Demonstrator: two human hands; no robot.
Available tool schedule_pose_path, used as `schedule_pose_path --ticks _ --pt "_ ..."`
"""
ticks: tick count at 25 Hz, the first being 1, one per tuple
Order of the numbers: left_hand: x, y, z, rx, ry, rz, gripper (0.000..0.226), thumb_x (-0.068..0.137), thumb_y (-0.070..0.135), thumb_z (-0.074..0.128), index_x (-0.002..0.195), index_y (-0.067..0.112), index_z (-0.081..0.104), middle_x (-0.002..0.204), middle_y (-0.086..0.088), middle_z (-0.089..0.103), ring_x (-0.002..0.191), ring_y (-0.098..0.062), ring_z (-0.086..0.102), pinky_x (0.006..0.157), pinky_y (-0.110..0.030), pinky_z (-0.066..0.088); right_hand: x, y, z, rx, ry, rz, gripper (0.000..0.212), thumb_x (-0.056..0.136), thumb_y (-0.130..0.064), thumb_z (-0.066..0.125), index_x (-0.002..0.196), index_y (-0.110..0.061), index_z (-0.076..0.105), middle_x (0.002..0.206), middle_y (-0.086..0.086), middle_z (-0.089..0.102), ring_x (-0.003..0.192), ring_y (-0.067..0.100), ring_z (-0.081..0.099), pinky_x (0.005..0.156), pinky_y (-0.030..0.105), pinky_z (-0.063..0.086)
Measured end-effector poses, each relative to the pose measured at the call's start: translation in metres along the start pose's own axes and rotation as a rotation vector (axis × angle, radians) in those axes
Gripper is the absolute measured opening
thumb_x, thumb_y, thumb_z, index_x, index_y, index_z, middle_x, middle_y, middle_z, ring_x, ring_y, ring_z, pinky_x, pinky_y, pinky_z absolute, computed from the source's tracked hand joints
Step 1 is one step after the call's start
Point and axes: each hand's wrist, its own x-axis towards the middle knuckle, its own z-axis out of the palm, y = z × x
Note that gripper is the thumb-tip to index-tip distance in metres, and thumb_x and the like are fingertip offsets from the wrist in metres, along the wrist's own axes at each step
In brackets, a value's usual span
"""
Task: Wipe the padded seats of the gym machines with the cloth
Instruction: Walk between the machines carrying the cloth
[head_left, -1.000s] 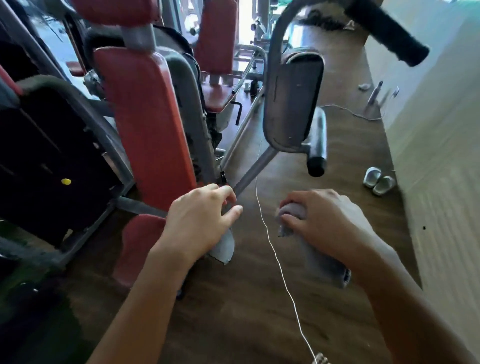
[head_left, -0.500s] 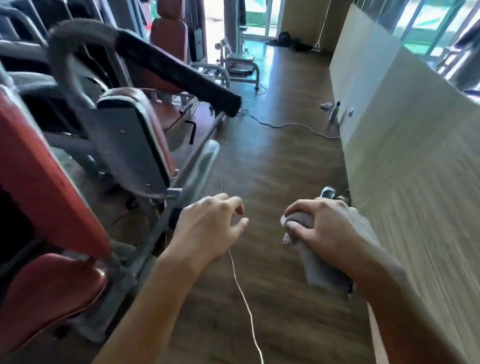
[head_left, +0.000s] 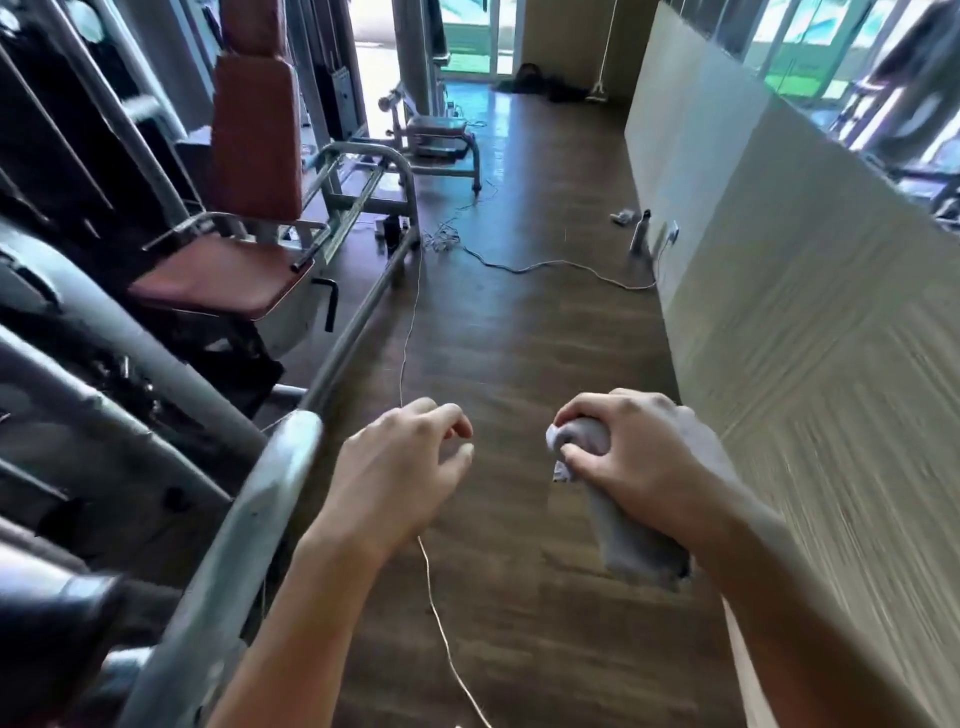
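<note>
Head view: the right hand (head_left: 639, 457) is clenched round a soft grey cloth (head_left: 623, 530), thumb pressing the bunched top while the loose end hangs below the wrist. The left hand (head_left: 400, 478) holds nothing, its fingers loosely curled in the air. The red padded seat (head_left: 223, 275), smooth and slightly glossy with a tall matching backrest (head_left: 257, 135), stands well ahead on the left, apart from the cloth. A scuffed grey metal tube (head_left: 244, 525) slants beside the left forearm. A thin white cord (head_left: 441, 623) trails over the dark wood-plank floor (head_left: 519, 338), hidden where it passes behind the left hand. The machines at the left edge are blurred and cut off.
</note>
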Motion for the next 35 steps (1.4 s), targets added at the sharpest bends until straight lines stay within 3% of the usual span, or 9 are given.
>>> schedule_pose_path --ticks 5,10,14,21,28,35 --pt "0.075 -0.001 0.011 -0.002 0.02 -0.085 0.018 0.093 0.049 0.057 0.106 0.038 0.063 0.109 0.02 0.063 0.103 -0.005 0.062 0.08 -0.028 0.045 0.099 0.03 0.001 -0.112 -0.079 -0.052 0.026 0.086 -0.047 0.059 0.11 -0.043 0.065 0.112 -0.012 0.063 0.106 0.021 0.063 0.08 0.03 0.045" --pt "0.174 0.028 0.045 0.028 0.027 -0.176 0.019 0.095 0.049 0.054 0.106 0.036 0.063 0.107 0.018 0.063 0.101 -0.004 0.061 0.075 -0.026 0.04 0.209 0.079 -0.013 -0.076 -0.12 -0.119 0.024 0.083 -0.046 0.061 0.106 -0.041 0.066 0.11 -0.013 0.065 0.104 0.019 0.063 0.08 0.031 0.048" --pt "0.262 0.071 0.063 0.056 0.016 -0.182 0.021 0.095 0.047 0.053 0.107 0.034 0.063 0.108 0.013 0.063 0.103 -0.009 0.061 0.082 -0.03 0.046 0.281 0.124 -0.04 -0.06 -0.153 -0.154 0.026 0.077 -0.046 0.066 0.103 -0.042 0.066 0.108 -0.014 0.064 0.102 0.018 0.062 0.072 0.028 0.04" --pt "0.394 0.104 0.081 0.065 0.061 -0.178 0.02 0.094 0.047 0.054 0.105 0.034 0.064 0.106 0.013 0.063 0.102 -0.011 0.061 0.084 -0.032 0.047 0.397 0.188 -0.062 -0.052 -0.13 -0.172 0.024 0.08 -0.043 0.064 0.104 -0.041 0.066 0.108 -0.01 0.063 0.101 0.021 0.062 0.071 0.028 0.036" --pt "0.547 0.064 0.109 0.145 0.023 -0.108 0.022 0.094 0.05 0.055 0.106 0.034 0.065 0.104 0.012 0.064 0.108 -0.016 0.056 0.095 -0.038 0.04 0.543 0.208 -0.042 -0.125 -0.159 -0.177 0.024 0.082 -0.042 0.063 0.105 -0.035 0.067 0.106 -0.006 0.062 0.1 0.023 0.064 0.069 0.03 0.039" --pt "0.749 -0.024 0.105 0.127 -0.027 -0.074 0.024 0.095 0.052 0.05 0.106 0.034 0.063 0.099 0.012 0.061 0.105 -0.013 0.058 0.094 -0.036 0.04 0.755 0.167 -0.021 -0.158 -0.122 -0.127 0.023 0.086 -0.043 0.058 0.106 -0.034 0.066 0.105 -0.005 0.062 0.099 0.024 0.065 0.069 0.03 0.038"
